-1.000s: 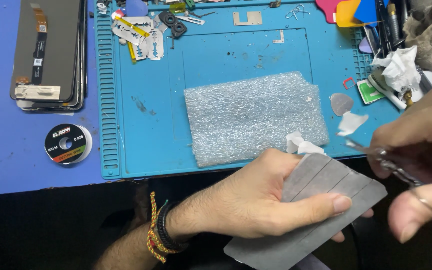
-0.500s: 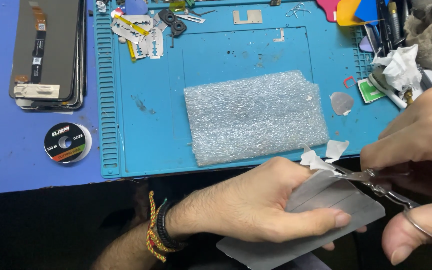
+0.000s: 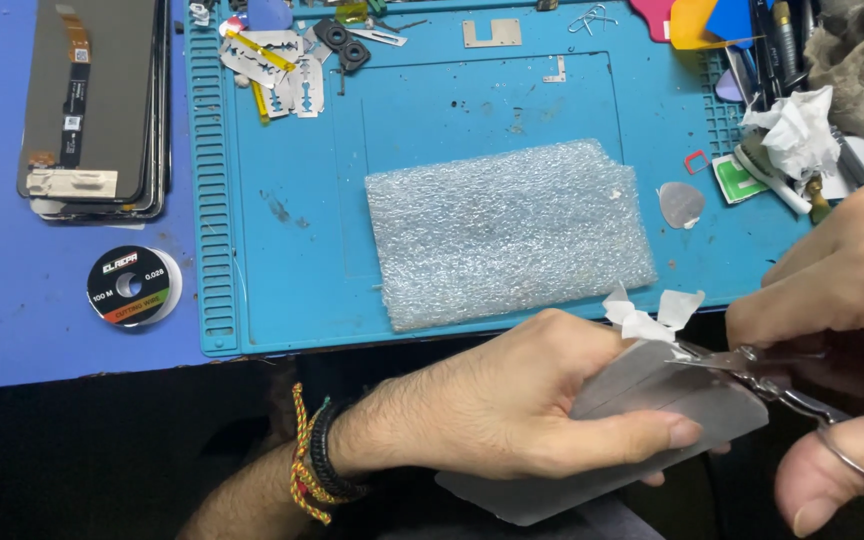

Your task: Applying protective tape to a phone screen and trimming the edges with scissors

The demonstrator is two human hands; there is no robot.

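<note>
Head view: since a moment ago the scissors [image 3: 752, 365] have bitten further into the grey sheet [image 3: 652, 420], just below the blue mat [image 3: 302, 250]. Left hand [image 3: 532, 400] grips the sheet; right hand [image 3: 842, 330] squeezes the scissors, white scraps [image 3: 652, 315] curling up.

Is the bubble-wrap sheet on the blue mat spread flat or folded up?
Spread flat: the bubble-wrap sheet lies open as one rectangle on the blue mat, with no folded layers showing.
</note>
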